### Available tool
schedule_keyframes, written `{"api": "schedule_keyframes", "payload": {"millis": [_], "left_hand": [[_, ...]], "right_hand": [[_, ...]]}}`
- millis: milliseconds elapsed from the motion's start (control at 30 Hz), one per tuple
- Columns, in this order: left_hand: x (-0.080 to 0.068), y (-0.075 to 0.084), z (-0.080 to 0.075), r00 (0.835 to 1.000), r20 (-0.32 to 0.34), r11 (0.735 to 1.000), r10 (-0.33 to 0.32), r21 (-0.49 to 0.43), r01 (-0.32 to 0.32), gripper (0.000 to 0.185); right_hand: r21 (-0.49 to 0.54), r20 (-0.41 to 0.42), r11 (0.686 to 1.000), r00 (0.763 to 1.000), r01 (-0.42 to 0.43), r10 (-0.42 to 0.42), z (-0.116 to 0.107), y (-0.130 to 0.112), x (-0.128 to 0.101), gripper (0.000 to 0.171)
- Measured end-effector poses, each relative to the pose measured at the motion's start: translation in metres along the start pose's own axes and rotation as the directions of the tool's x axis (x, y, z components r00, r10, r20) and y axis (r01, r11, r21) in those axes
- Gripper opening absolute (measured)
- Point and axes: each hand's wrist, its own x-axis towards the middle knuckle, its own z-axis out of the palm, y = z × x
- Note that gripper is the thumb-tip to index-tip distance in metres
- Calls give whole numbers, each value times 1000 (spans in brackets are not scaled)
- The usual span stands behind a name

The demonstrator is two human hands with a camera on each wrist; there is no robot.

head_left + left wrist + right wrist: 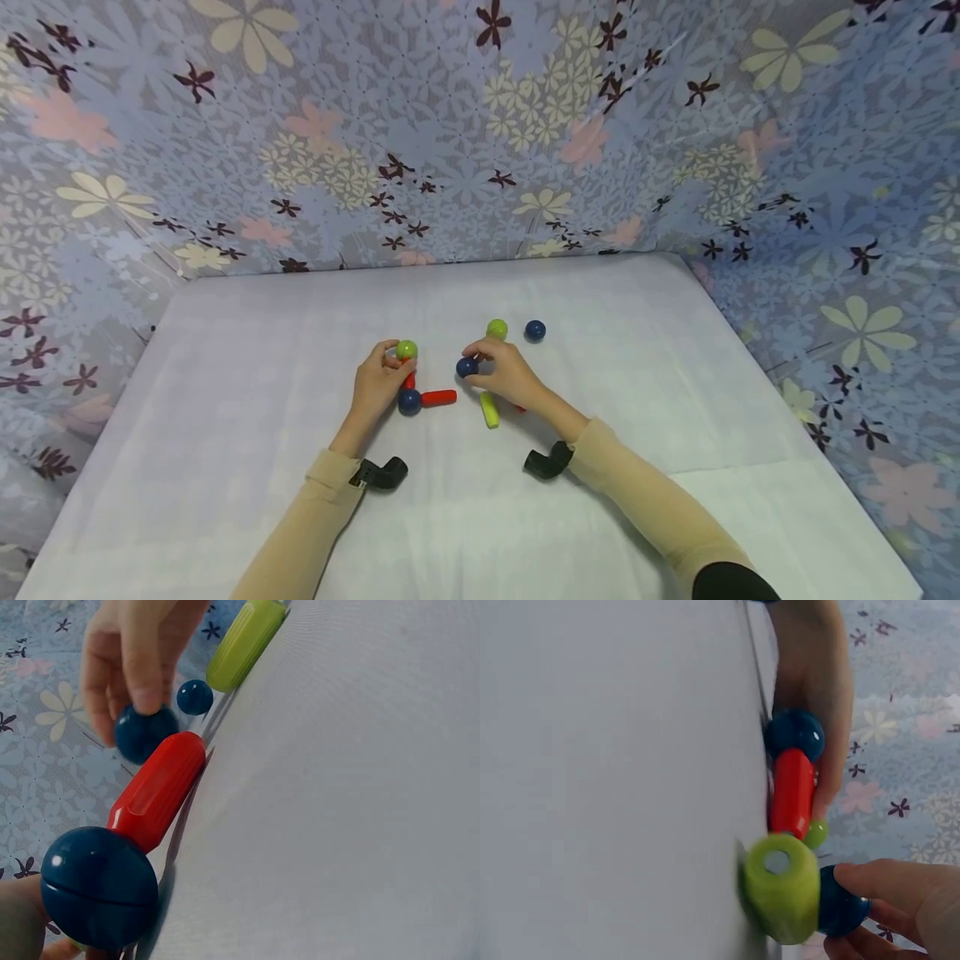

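My left hand grips a red rod with a green ball at its far end and a dark blue ball at its near end. From that blue ball a second red rod points right, lying along the table in the left wrist view. My right hand pinches another dark blue ball between thumb and fingers, just right of the joined pieces. A short green rod lies below this hand, its end showing a grey disc in the right wrist view.
Beyond my right hand sit a green ball and a dark blue ball. Part of a red piece shows under the right wrist. A white cloth covers the table, and a flowered curtain hangs behind it.
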Motion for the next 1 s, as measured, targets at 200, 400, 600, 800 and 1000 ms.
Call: {"api": "schedule_keyframes", "payload": {"millis": [200, 400, 600, 800, 1000], "left_hand": [[1, 1, -1, 1000, -3, 1000, 10, 11, -10, 49], [1, 0, -1, 1000, 3, 1000, 10, 0, -10, 49], [0, -1, 0, 1000, 2, 1000, 18, 13, -18, 49], [-2, 0, 3, 999, -30, 999, 40, 37, -39, 47], [-3, 1, 5, 994, -59, 995, 87, 62, -83, 47]], "right_hand": [[4, 59, 1000, 998, 1, -2, 5, -1, -14, 36], [38, 56, 999, 998, -10, 8, 9, -2, -19, 34], [81, 49, 994, 997, -67, 64, 13, 0, -23, 34], [139, 37, 987, 996, -80, 75, 14, 0, -24, 32], [183, 34, 980, 997, -79, 74, 13, 0, -24, 34]]}}
